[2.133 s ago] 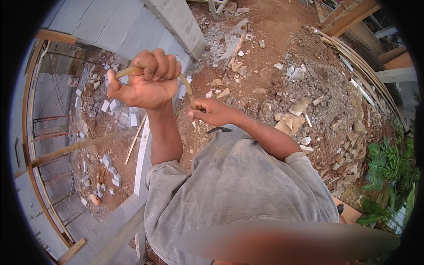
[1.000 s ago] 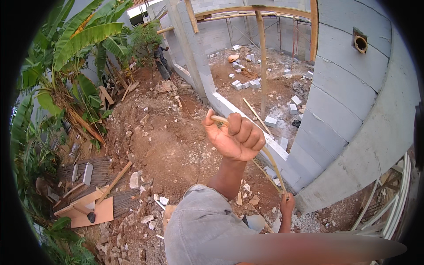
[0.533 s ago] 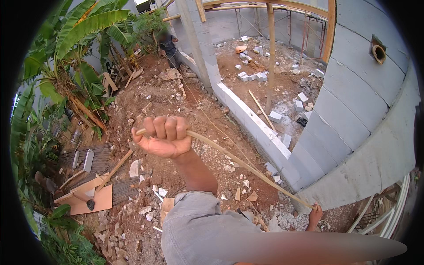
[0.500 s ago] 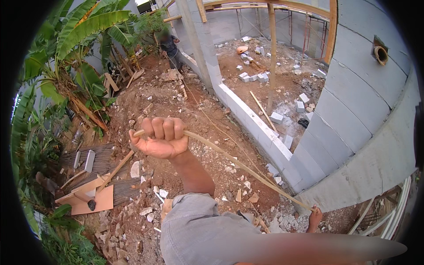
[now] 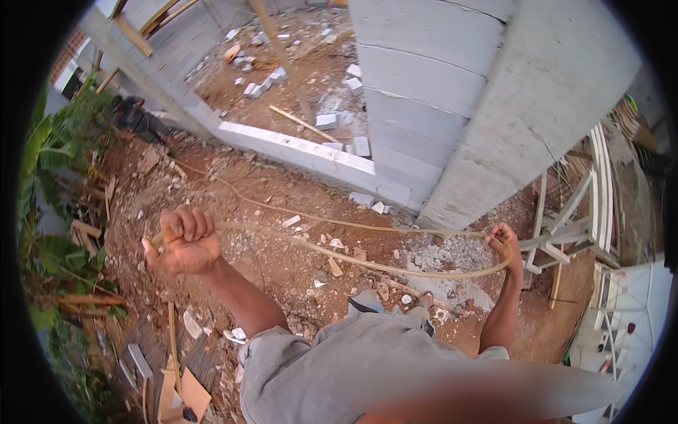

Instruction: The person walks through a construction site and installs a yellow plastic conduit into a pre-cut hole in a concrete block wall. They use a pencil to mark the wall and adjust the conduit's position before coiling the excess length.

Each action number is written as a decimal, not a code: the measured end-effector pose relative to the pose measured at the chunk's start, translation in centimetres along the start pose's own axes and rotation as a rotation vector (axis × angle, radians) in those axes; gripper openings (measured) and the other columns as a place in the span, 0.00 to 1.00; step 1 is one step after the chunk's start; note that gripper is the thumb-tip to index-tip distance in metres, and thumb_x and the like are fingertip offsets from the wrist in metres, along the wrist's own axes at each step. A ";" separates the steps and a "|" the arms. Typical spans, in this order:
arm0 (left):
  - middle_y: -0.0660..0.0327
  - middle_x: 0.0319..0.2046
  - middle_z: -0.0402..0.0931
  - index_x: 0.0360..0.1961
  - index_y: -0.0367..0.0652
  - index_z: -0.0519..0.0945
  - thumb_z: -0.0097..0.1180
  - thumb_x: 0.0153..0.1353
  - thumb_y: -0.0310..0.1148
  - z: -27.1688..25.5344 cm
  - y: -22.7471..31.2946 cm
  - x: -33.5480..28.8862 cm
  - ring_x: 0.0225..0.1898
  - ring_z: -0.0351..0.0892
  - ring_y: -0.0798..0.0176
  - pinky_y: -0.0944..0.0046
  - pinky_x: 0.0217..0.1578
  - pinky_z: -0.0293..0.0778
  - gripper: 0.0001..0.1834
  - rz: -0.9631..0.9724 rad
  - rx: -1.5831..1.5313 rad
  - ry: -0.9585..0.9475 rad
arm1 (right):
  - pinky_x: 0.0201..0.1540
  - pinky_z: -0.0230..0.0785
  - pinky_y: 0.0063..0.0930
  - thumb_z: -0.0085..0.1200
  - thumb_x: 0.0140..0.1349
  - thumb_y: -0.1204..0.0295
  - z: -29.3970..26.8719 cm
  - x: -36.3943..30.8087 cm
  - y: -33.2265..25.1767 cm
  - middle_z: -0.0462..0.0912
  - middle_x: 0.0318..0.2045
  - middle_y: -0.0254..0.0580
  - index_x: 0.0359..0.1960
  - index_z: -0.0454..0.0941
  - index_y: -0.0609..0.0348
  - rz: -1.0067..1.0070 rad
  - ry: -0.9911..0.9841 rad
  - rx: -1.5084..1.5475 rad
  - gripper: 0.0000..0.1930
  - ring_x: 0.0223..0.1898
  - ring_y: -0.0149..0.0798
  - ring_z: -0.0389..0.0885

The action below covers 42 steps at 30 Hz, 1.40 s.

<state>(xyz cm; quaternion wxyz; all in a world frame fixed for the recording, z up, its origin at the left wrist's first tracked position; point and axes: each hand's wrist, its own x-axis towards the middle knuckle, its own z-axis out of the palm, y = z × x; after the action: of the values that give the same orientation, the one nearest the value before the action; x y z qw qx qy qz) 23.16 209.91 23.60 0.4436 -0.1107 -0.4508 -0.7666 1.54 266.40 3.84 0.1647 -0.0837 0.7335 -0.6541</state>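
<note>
A thin, yellowish, see-through hose (image 5: pixel 395 268) sags between my two hands above the rubble. My left hand (image 5: pixel 185 242) is closed in a fist around it on the left, and a short end sticks out beside the thumb. My right hand (image 5: pixel 503 244) pinches the hose on the right, near the foot of the grey concrete column (image 5: pixel 487 134). There it bends round in a loop. From that hand, a second length (image 5: pixel 296 213) runs back leftward over the dirt toward a person in dark clothes (image 5: pixel 138 119), who is by the plants.
A low block wall (image 5: pixel 296 150) with a pale top stands ahead, loose blocks (image 5: pixel 265 87) lying behind it. White-grey beams (image 5: pixel 600 191) stand at right. Boards (image 5: pixel 185 396) and stones (image 5: pixel 192 324) litter the ground at lower left. Banana plants (image 5: pixel 49 155) line the left side.
The view has swung to the right. My right hand has come up and further into view with the hose, which now curves round in a loop there. My left fist still grips it.
</note>
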 end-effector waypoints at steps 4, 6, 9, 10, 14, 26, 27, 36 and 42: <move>0.67 0.15 0.53 0.22 0.48 0.60 0.37 0.69 0.69 4.1 -3.7 -1.9 0.15 0.44 0.71 0.66 0.15 0.42 0.34 0.026 -0.027 -0.001 | 0.35 0.63 0.20 0.66 0.62 0.74 -7.5 0.3 -4.8 0.70 0.29 0.23 0.36 0.70 0.52 -0.161 0.194 0.075 0.13 0.31 0.22 0.68; 0.67 0.15 0.53 0.22 0.48 0.60 0.36 0.69 0.69 6.6 -5.6 -1.9 0.14 0.44 0.71 0.66 0.14 0.42 0.35 0.046 -0.077 -0.046 | 0.35 0.63 0.19 0.67 0.62 0.73 -12.5 -0.3 -4.3 0.70 0.29 0.23 0.35 0.70 0.52 -0.287 0.326 0.090 0.13 0.31 0.21 0.68; 0.67 0.15 0.52 0.22 0.49 0.60 0.36 0.69 0.69 10.2 -7.7 -2.0 0.15 0.43 0.71 0.66 0.14 0.40 0.34 0.025 -0.109 -0.120 | 0.34 0.61 0.20 0.67 0.62 0.70 -20.2 -1.1 -6.9 0.68 0.27 0.25 0.34 0.67 0.50 -0.455 0.629 -0.068 0.16 0.30 0.21 0.65; 0.67 0.15 0.52 0.22 0.49 0.59 0.36 0.69 0.68 11.1 -7.5 -2.4 0.15 0.43 0.71 0.66 0.15 0.41 0.34 0.067 -0.080 -0.151 | 0.34 0.62 0.21 0.66 0.63 0.71 -21.7 -1.3 -7.7 0.68 0.27 0.25 0.32 0.67 0.51 -0.446 0.678 -0.135 0.15 0.31 0.21 0.64; 0.67 0.16 0.52 0.21 0.50 0.58 0.35 0.70 0.67 12.2 -5.7 -4.7 0.16 0.43 0.71 0.67 0.16 0.42 0.33 0.079 0.109 -0.248 | 0.32 0.65 0.27 0.65 0.63 0.68 -17.5 -2.7 -7.1 0.72 0.26 0.29 0.30 0.71 0.56 -0.285 0.457 -0.419 0.13 0.29 0.27 0.69; 0.69 0.16 0.56 0.18 0.45 0.62 0.45 0.69 0.64 21.0 -24.5 -9.2 0.17 0.51 0.72 0.66 0.19 0.47 0.34 -0.116 0.361 -0.410 | 0.36 0.68 0.36 0.63 0.58 0.64 5.6 -3.2 22.4 0.74 0.26 0.41 0.31 0.73 0.51 -0.398 -0.392 -0.454 0.11 0.32 0.40 0.74; 0.69 0.16 0.55 0.18 0.45 0.62 0.45 0.69 0.64 24.3 -24.8 -9.3 0.17 0.51 0.72 0.66 0.20 0.47 0.34 -0.083 0.418 -0.423 | 0.36 0.69 0.38 0.63 0.59 0.62 4.1 -4.4 23.1 0.73 0.26 0.42 0.32 0.73 0.53 -0.330 -0.325 -0.509 0.12 0.31 0.39 0.73; 0.69 0.15 0.54 0.18 0.48 0.59 0.34 0.68 0.68 36.5 -19.0 -4.8 0.18 0.47 0.71 0.66 0.19 0.47 0.35 -0.253 -0.285 -0.712 | 0.29 0.64 0.26 0.67 0.64 0.63 -5.8 -3.7 9.5 0.72 0.23 0.29 0.36 0.74 0.57 -0.361 0.024 -0.291 0.15 0.25 0.26 0.68; 0.68 0.16 0.56 0.18 0.49 0.60 0.29 0.67 0.69 36.5 -22.0 -11.4 0.17 0.52 0.66 0.63 0.20 0.52 0.35 -0.658 -0.406 -0.779 | 0.29 0.54 0.18 0.76 0.53 0.51 -0.1 -4.4 -4.2 0.69 0.55 0.31 0.69 0.64 0.63 -0.557 -0.103 0.063 0.48 0.26 0.21 0.58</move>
<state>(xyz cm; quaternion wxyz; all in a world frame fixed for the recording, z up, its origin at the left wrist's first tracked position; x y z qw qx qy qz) 4.21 249.75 24.81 -0.0495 -0.3229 -0.4357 -0.8387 5.24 267.48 8.60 0.0181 -0.3100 0.6520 -0.6917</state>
